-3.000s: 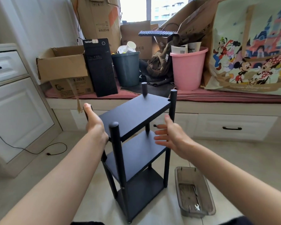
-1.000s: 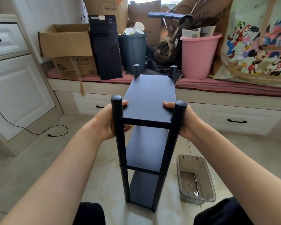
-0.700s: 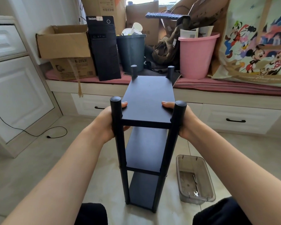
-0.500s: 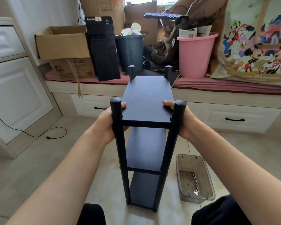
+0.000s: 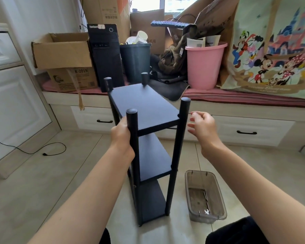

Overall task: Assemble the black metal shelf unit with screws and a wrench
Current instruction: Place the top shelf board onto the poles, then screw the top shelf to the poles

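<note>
The black metal shelf unit point(image 5: 144, 104) stands upright on the tiled floor with three shelves and four round posts. It is turned so its long side runs toward the back left. My left hand point(image 5: 121, 133) grips the near left post just below its cap. To the right of the near right post, my right hand point(image 5: 202, 125) hovers with loosely curled fingers and touches nothing. A small silver wrench point(image 5: 206, 211) lies in the clear plastic tray point(image 5: 218, 194) on the floor at the right.
A window bench behind the shelf carries cardboard boxes point(image 5: 62, 50), a black computer tower point(image 5: 106, 53), a dark bin point(image 5: 135, 60), a pink bucket point(image 5: 203, 66) and a cartoon bag point(image 5: 275, 46). A white cabinet point(image 5: 11, 95) stands left, with a black cable point(image 5: 42, 152) on the floor.
The shelf has been rotated, its far end swinging left. My right hand has let go of the top shelf and moved off to the right. My left hand shifted onto the near left post.
</note>
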The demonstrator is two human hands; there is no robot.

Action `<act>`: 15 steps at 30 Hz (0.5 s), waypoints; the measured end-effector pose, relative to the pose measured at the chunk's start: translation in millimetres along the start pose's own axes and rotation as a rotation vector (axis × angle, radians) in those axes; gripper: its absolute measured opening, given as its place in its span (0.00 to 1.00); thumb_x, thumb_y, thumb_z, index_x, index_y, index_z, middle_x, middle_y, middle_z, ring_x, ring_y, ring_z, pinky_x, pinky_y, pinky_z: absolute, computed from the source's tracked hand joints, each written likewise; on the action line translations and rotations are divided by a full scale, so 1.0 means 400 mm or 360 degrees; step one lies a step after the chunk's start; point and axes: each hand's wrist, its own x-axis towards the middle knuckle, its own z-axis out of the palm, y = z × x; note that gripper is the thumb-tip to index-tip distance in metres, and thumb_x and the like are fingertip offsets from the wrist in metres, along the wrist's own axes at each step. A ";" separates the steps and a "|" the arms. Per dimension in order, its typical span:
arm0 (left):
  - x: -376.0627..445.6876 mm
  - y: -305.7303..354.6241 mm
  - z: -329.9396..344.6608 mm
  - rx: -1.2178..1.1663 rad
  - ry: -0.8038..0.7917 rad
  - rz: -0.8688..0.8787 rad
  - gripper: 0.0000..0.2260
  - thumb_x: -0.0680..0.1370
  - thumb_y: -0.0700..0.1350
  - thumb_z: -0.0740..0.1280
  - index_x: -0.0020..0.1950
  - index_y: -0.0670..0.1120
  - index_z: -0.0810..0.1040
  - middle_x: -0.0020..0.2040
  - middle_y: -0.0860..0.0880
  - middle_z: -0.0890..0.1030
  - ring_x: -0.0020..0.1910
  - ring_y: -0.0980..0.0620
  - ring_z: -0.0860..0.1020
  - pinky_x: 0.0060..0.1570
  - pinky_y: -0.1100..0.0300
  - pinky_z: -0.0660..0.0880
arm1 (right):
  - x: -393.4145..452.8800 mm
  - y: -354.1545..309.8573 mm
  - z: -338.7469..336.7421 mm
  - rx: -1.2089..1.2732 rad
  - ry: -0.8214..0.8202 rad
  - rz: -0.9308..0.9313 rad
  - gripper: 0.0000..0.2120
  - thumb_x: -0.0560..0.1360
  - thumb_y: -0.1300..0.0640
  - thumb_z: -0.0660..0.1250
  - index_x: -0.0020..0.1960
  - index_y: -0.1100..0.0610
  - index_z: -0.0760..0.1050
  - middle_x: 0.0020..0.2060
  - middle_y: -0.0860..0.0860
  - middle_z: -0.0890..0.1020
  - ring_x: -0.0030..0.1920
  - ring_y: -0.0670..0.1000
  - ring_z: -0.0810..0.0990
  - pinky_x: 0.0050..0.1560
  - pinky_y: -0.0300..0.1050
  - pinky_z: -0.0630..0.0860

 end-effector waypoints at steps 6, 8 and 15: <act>-0.017 -0.032 0.043 -0.0032 -0.0009 -0.0094 0.12 0.78 0.53 0.69 0.50 0.45 0.81 0.40 0.47 0.82 0.43 0.47 0.81 0.46 0.54 0.78 | -0.081 0.010 0.006 -0.0382 -0.0217 -0.0564 0.10 0.77 0.65 0.64 0.57 0.55 0.73 0.50 0.55 0.76 0.49 0.52 0.78 0.44 0.33 0.73; -0.028 -0.042 0.053 -0.0033 -0.0144 -0.0152 0.12 0.79 0.53 0.67 0.54 0.44 0.78 0.41 0.47 0.78 0.42 0.48 0.79 0.44 0.55 0.75 | -0.110 0.013 0.017 -0.0386 -0.0453 -0.0581 0.13 0.77 0.62 0.68 0.60 0.55 0.73 0.52 0.52 0.77 0.51 0.49 0.79 0.46 0.30 0.75; -0.065 -0.082 0.092 -0.0077 -0.0488 -0.0151 0.12 0.82 0.47 0.62 0.44 0.44 0.78 0.32 0.48 0.83 0.31 0.52 0.83 0.29 0.61 0.78 | -0.146 0.045 0.015 -0.0504 -0.0498 -0.0697 0.34 0.72 0.56 0.75 0.72 0.54 0.62 0.61 0.50 0.74 0.60 0.50 0.77 0.62 0.49 0.76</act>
